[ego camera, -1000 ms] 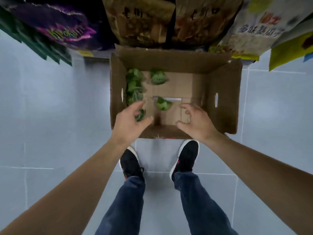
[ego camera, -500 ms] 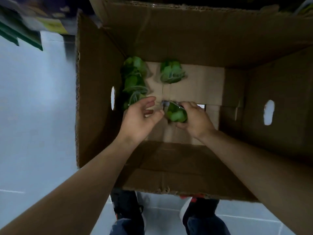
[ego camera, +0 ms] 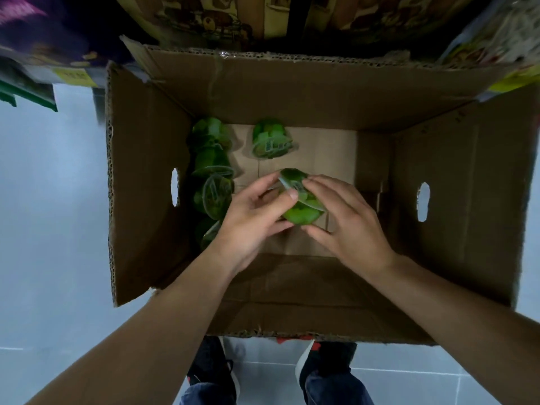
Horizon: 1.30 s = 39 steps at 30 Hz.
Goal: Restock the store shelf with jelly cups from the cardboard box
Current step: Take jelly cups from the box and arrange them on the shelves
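A view looking straight down into an open cardboard box [ego camera: 146, 200] that stands on a pale tiled floor [ego camera: 49, 229]. Both bare hands reach into the box and meet on one green jelly cup pack [ego camera: 301, 200], held above the bottom of the box near its middle. The left hand [ego camera: 251, 220] grips the pack from the left: its thumb [ego camera: 287, 197] presses on the clear top film and its fingers curl around the far and under sides. The right hand [ego camera: 347, 223] holds the pack from the right, fingers slightly spread and bent over its top, thumb tucked below it.

More green jelly cups remain in the box: a row [ego camera: 213, 176] stacked against the left wall, and a single pack [ego camera: 271, 141] lying near the far wall, apart from the held one.

Packaged goods on the store shelf [ego camera: 233, 19] fill the top edge of the view. The person's dark shoes [ego camera: 213, 366] and blue trouser legs show below the box.
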Tool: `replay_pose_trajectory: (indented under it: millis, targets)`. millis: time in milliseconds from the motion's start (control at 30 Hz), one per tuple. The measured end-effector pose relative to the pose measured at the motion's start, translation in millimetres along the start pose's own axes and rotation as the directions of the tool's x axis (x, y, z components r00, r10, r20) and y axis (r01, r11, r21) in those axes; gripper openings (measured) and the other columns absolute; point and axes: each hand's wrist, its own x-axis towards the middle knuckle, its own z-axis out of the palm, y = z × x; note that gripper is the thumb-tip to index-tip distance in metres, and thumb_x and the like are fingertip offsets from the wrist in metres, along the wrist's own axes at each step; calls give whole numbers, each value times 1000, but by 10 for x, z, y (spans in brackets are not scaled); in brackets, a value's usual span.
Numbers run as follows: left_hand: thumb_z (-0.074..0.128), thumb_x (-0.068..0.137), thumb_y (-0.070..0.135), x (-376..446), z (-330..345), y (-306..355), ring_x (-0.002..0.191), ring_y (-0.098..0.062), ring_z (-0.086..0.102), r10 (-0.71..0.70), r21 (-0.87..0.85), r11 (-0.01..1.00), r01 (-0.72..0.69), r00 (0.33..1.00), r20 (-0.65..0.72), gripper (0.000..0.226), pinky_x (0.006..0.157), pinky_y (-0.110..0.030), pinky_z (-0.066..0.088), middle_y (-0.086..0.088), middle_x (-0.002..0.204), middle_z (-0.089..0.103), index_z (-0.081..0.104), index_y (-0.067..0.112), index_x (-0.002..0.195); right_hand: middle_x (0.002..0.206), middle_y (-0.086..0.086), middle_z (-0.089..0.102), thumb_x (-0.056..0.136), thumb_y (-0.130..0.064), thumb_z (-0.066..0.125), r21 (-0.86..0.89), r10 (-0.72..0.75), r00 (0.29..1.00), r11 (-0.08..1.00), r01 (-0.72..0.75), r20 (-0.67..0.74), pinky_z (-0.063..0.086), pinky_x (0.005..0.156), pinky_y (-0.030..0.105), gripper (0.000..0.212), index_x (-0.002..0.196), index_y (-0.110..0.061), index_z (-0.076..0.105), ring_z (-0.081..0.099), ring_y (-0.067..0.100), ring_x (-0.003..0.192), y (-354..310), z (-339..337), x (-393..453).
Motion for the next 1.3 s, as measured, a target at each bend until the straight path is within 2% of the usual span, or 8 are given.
replay_pose_trajectory:
  millis: [167,267,367,567,700,833,1033,1300]
  targets:
    - [82,75,13,-29,92,31,119,-17,63,142,178,975,-135,990,-26,62,101,-44,52,-3,123,69,61,14,134,147,0,43,77,-34,75,70,68,994,995,-74,85,38,113,32,71,141,-17,50,40,14,137,-25,-301,6]
    - [78,67,18,10,118,70,118,-6,61,201,335,923,-191,980,5,66,103,-31,50,5,123,69,64,18,131,153,-17,25,71,-39,81,181,222,934,943,-278,280,21,109,10,96,152,-30,29,22,-5,138,-61,-448,149]
    - [80,73,4,69,125,101,114,-3,63,190,378,902,-210,978,89,63,94,-19,51,3,123,69,62,15,133,153,-16,29,71,-38,83,163,258,880,925,-344,399,26,107,16,104,154,-36,20,28,-2,134,-4,-452,250]
    - [80,81,25,368,-124,93,120,-1,56,224,509,846,-158,972,-71,66,98,-20,47,12,141,54,52,28,141,144,-9,35,68,-35,85,96,393,889,901,-424,235,32,99,22,100,150,-32,27,36,2,123,161,-205,250]
    - [78,84,28,751,-285,86,135,-5,41,382,709,672,-213,920,-86,72,111,-25,35,9,147,46,44,25,147,142,-5,37,68,-32,86,100,457,875,874,-475,161,35,101,26,98,149,-32,30,42,12,127,385,-34,302]
    - [79,82,22,1237,-347,90,145,-16,32,423,784,585,-209,903,-74,78,120,-37,30,-4,156,37,41,21,150,143,-7,38,68,-32,86,89,469,873,872,-482,136,29,93,14,97,149,-32,32,38,4,121,526,124,357]
    - [75,86,22,1436,-346,-76,131,-27,37,492,944,299,-136,870,-30,75,117,-34,30,-8,139,39,37,20,151,145,-6,38,68,-33,87,98,452,882,879,-466,135,32,97,21,98,149,-30,33,36,1,119,616,283,325]
    - [77,83,17,1020,-311,74,114,-13,63,359,797,593,-117,924,-132,63,99,-38,54,-1,128,64,52,21,141,142,-2,41,69,-34,85,76,523,842,841,-535,135,33,100,23,96,149,-29,33,44,16,127,274,-97,146]
